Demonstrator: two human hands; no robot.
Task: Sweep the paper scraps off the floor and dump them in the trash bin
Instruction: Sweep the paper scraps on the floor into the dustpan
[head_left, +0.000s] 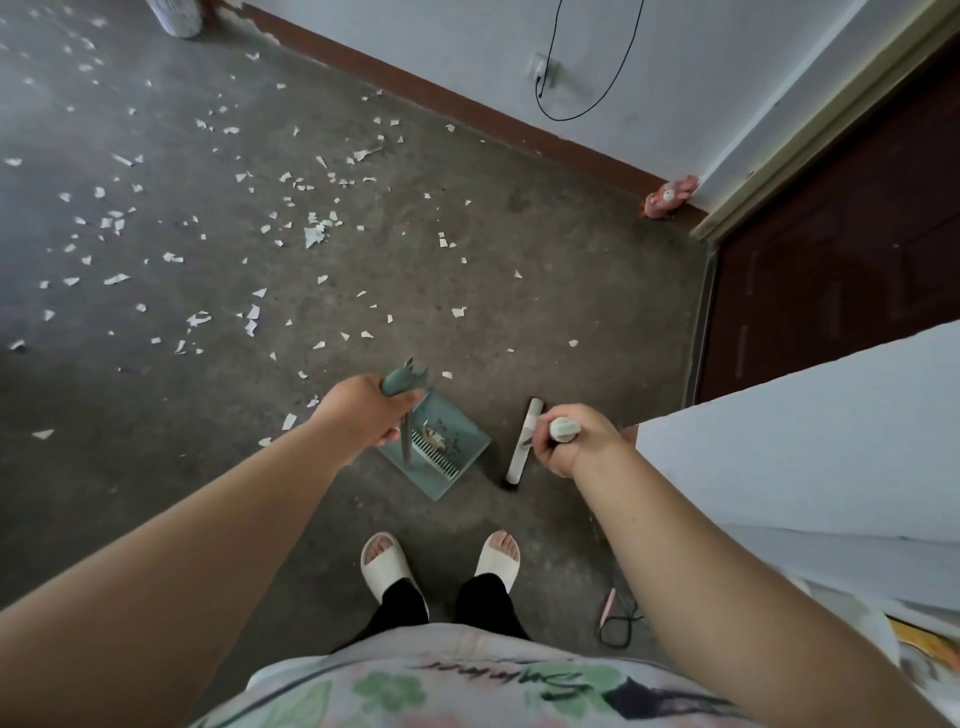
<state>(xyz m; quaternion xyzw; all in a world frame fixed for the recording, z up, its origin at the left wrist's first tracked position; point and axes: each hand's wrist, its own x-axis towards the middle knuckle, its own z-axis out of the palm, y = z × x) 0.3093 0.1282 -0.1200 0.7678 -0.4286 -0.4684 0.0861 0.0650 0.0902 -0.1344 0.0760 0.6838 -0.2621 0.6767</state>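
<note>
Curled round the teal handle (402, 382) of the dustpan (467, 452), the left hand (363, 410) held it standing on the concrete floor (519, 291), just ahead of the white slippers (387, 564). Paper scraps (311, 236) lay scattered beyond and to the left of that hand, reaching toward the white trash bin (174, 18) at the far top left. Just beside the dustpan, the right hand (569, 441) gripped the white-capped top of the broom (522, 447), whose head rested on the floor. Farther right stood a dark door (831, 260), with a pink toy (670, 195) near its frame.
</note>
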